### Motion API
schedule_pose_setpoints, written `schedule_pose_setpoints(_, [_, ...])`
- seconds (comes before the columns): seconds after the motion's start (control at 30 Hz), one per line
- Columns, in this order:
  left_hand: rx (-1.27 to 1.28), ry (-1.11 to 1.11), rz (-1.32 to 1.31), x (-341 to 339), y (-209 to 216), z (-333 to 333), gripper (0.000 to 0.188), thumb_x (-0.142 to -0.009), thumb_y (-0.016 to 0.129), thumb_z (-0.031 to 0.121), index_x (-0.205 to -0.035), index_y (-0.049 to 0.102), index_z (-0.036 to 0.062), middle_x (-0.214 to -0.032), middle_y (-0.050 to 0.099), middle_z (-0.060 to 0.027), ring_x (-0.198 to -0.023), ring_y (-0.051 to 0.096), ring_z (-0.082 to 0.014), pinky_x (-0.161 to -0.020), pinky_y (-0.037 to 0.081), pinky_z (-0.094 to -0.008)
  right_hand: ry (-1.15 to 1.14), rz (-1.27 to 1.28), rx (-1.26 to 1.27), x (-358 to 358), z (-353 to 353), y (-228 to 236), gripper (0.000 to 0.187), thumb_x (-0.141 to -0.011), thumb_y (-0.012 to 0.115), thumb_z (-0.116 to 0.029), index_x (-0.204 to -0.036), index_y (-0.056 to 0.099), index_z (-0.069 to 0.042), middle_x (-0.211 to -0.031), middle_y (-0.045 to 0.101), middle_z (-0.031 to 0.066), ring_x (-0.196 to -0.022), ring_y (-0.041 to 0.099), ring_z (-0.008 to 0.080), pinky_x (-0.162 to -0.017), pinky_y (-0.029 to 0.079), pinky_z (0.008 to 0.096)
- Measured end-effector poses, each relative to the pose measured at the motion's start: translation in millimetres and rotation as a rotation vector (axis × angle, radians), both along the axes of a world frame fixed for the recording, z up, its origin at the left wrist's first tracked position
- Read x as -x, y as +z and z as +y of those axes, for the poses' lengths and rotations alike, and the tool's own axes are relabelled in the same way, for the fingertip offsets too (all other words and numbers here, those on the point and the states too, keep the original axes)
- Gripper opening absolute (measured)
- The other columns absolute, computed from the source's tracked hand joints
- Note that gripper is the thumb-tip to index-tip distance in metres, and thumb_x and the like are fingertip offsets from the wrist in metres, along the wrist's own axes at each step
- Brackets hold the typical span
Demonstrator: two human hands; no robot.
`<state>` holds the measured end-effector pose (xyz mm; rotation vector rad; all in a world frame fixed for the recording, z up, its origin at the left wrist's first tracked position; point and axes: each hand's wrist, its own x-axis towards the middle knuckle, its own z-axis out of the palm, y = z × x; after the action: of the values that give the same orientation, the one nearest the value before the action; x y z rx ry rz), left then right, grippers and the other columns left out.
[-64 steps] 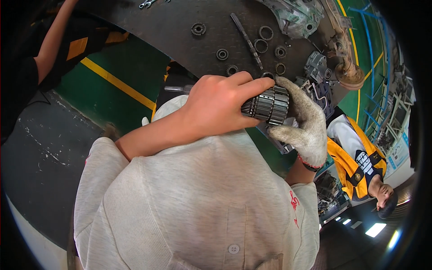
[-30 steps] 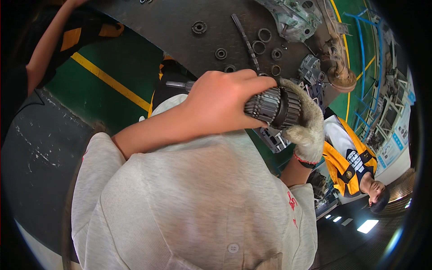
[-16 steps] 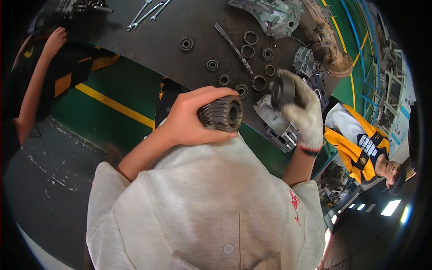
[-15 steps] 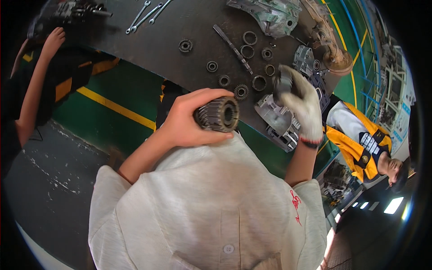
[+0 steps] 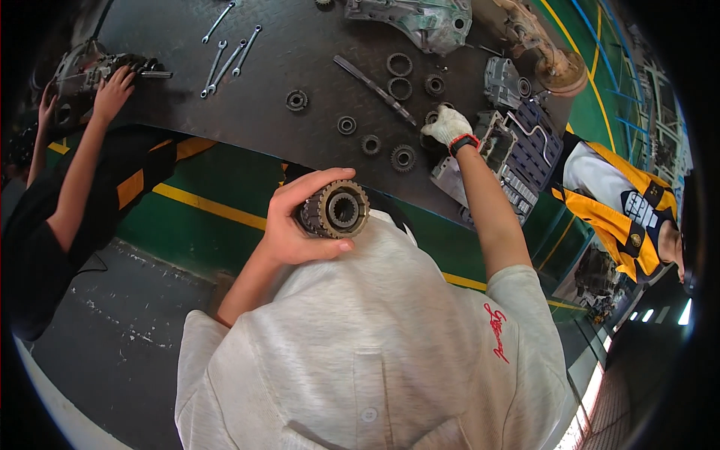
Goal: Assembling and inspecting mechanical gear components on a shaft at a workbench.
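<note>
My bare left hand [image 5: 300, 225] is wrapped round a stacked gear assembly [image 5: 343, 210], held in front of my chest with its toothed, splined end showing. My right hand [image 5: 448, 126], in a white glove, reaches down to the table with its fingers bent together. Whatever they grip is hidden beneath the glove. Just beyond those fingers, part of a small ring [image 5: 431, 117] shows. A splined shaft [image 5: 375, 90] lies to the left of the glove. Toward the table's near edge are a gear [image 5: 403, 158], a smaller gear [image 5: 370, 145] and a bearing [image 5: 346, 125].
Past the glove lie two toothed rings [image 5: 400, 64] and a gear [image 5: 434, 85]. Metal housings [image 5: 420, 22] stand farther back. A dark tool tray [image 5: 536, 142] is at right, wrenches [image 5: 225, 67] at left. One person's hands [image 5: 112, 94] work at far left; another person [image 5: 619, 202] stands at right.
My right hand has moved away from me and down to the table; the dark part seen in it before is out of sight. In my left hand, the gear assembly's end has turned more toward view.
</note>
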<state>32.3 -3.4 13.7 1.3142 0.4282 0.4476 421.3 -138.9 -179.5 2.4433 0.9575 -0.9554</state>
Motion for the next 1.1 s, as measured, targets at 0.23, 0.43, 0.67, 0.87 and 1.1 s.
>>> schedule_pose_setpoints(0.23, [0.023,0.001,0.050,-5,4,1,0.084,-0.063,0.099,0.028,-0.133,0.067,-0.0068,-0.124,0.073,-0.0179,-0.112,0.072,-0.0255,-0.100,0.055,-0.0363,-0.022,0.005,-0.022,-7,2,-23,0.074,-0.078,0.085,-0.047,-0.133,0.065,-0.002,-0.134,0.070,0.0228,-0.126,0.067,0.0358,-0.107,0.054,0.0449])
schedule_pose_setpoints(0.43, [0.063,-0.009,0.092,-13,6,4,0.085,-0.063,0.100,0.030,-0.133,0.067,-0.0065,-0.124,0.073,-0.0176,-0.111,0.072,-0.0244,-0.100,0.055,-0.0358,0.028,0.037,0.004,-13,5,-33,0.072,-0.079,0.084,-0.046,-0.133,0.064,-0.002,-0.134,0.070,0.0227,-0.125,0.068,0.0357,-0.106,0.055,0.0448])
schedule_pose_setpoints(0.67, [0.068,-0.003,0.109,-18,4,5,0.084,-0.064,0.099,0.029,-0.133,0.067,-0.0065,-0.122,0.074,-0.0165,-0.110,0.072,-0.0235,-0.099,0.055,-0.0352,-0.081,0.043,0.007,-26,25,-17,0.076,-0.082,0.082,-0.049,-0.138,0.060,-0.003,-0.134,0.069,0.0232,-0.126,0.066,0.0389,-0.106,0.054,0.0476])
schedule_pose_setpoints(0.87, [0.073,0.009,0.156,-22,9,6,0.083,-0.065,0.098,0.028,-0.133,0.067,-0.0067,-0.120,0.074,-0.0161,-0.108,0.072,-0.0226,-0.098,0.055,-0.0345,-0.055,-0.060,-0.277,-61,37,-39,0.087,-0.085,0.080,-0.048,-0.157,0.047,-0.012,-0.143,0.057,0.0286,-0.131,0.061,0.0437,-0.109,0.052,0.0500])
schedule_pose_setpoints(1.1, [0.107,0.075,0.157,-27,14,-4,0.082,-0.066,0.098,0.025,-0.134,0.065,-0.0070,-0.117,0.075,-0.0150,-0.106,0.072,-0.0209,-0.096,0.055,-0.0334,-0.068,-0.012,-0.186,-71,52,-66,0.079,-0.082,0.084,-0.037,-0.151,0.052,-0.014,-0.145,0.056,0.0251,-0.132,0.060,0.0447,-0.111,0.052,0.0485])
